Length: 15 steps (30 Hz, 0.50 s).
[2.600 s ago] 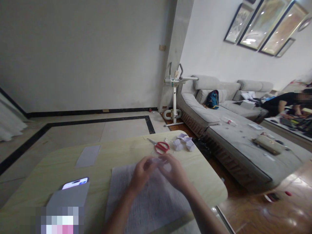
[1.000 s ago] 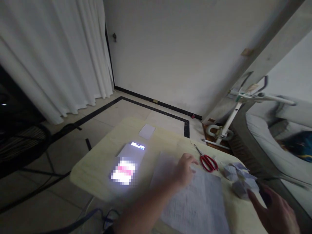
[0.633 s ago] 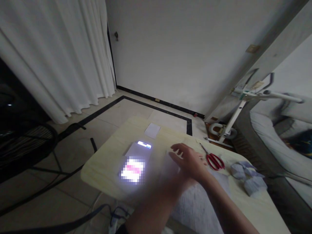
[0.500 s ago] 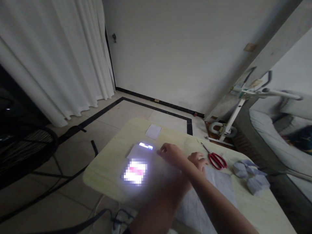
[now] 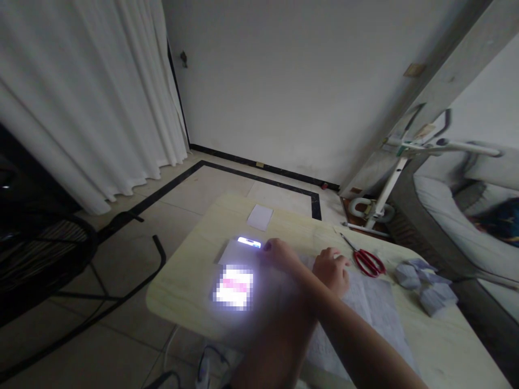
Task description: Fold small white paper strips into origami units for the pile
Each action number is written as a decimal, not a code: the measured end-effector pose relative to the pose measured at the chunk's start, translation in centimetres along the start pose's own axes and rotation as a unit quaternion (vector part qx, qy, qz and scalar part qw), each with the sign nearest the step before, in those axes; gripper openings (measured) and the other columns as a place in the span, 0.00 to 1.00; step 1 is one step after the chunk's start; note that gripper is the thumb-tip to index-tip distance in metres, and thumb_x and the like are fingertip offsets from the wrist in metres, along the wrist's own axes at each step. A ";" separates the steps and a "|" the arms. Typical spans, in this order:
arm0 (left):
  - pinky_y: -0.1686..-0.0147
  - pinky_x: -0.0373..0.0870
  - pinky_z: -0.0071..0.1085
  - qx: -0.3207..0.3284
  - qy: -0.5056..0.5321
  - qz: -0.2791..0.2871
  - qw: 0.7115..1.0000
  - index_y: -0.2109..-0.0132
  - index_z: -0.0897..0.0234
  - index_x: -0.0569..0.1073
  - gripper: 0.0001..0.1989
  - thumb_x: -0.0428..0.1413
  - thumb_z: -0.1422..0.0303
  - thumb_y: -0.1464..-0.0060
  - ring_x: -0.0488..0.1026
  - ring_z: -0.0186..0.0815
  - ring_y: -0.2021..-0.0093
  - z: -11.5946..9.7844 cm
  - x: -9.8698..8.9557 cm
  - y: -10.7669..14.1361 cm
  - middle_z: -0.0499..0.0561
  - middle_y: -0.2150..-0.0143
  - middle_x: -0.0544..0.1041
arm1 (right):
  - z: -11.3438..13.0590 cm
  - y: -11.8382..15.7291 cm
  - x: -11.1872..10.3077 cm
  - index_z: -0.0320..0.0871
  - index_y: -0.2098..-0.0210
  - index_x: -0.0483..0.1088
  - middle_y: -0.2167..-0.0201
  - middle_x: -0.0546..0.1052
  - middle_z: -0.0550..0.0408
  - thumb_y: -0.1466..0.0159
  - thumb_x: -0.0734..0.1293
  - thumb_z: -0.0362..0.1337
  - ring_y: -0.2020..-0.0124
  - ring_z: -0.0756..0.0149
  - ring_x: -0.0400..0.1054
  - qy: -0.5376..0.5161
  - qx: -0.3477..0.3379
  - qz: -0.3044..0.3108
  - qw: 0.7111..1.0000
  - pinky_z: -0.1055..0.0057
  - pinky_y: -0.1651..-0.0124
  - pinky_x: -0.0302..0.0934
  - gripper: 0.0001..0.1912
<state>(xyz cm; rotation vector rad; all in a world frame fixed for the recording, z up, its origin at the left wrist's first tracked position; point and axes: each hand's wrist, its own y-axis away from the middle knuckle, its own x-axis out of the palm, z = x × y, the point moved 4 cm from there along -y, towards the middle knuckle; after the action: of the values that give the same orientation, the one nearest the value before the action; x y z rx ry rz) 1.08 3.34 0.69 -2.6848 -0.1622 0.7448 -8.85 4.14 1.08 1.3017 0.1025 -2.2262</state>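
Observation:
My forearms cross over the table. My right hand [image 5: 280, 253] reaches to the left, fingers curled together beside the top edge of a lit phone screen [image 5: 249, 243]. What lies between those fingertips, if anything, is hidden. A pale flat area [image 5: 234, 253] covers the middle of the phone; its lower part is blurred out. My left hand [image 5: 331, 272] passes under the right forearm and rests with fingers apart on a thin greyish paper sheet [image 5: 371, 308]. Red-handled scissors [image 5: 368, 263] lie just right of it.
A small white card [image 5: 260, 217] lies near the far edge of the yellowish table [image 5: 184, 270]. Crumpled grey paper pieces [image 5: 438, 297] sit at the right. Beyond are a black-framed chair [image 5: 158, 254], a white exercise frame [image 5: 387, 189] and a sofa [image 5: 436, 202].
The view has shifted slightly, moving the table things rightward in the picture. My right hand is closer to the phone's top edge. More of my left hand shows from behind the right forearm.

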 end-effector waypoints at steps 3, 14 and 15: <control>0.50 0.65 0.37 -0.008 0.004 0.004 1.000 0.61 0.63 0.75 0.13 0.51 0.77 0.53 0.65 0.41 0.52 0.0 0.0 0.0 0.56 0.52 0.69 | -0.1 -0.2 0.2 0.40 0.73 0.74 0.76 0.76 0.52 0.47 0.67 0.35 0.74 0.67 0.69 -0.028 -0.001 0.008 1.000 0.75 0.74 0.56 0.05; 0.51 0.66 0.36 0.005 -0.008 -0.006 1.000 0.62 0.63 0.75 0.12 0.51 0.77 0.53 0.66 0.40 0.53 0.3 0.7 0.2 0.55 0.55 0.70 | -0.2 0.4 -0.3 0.39 0.76 0.69 0.78 0.72 0.56 0.48 0.67 0.33 0.77 0.72 0.64 -0.176 -0.029 0.009 0.984 0.77 0.76 0.54 0.03; 0.51 0.66 0.36 0.010 -0.008 -0.008 1.000 0.62 0.63 0.75 0.12 0.51 0.77 0.53 0.66 0.40 0.53 0.4 0.8 0.2 0.55 0.55 0.70 | 0.1 0.7 -0.9 0.39 0.76 0.68 0.80 0.70 0.58 0.48 0.67 0.34 0.79 0.73 0.63 -0.222 -0.040 0.014 0.974 0.77 0.78 0.53 0.04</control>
<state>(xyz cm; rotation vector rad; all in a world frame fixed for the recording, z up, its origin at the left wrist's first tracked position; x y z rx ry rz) 1.57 3.45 -0.12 -2.6570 -0.1804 0.7578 -8.26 3.88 2.06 0.7347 0.0056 -2.4044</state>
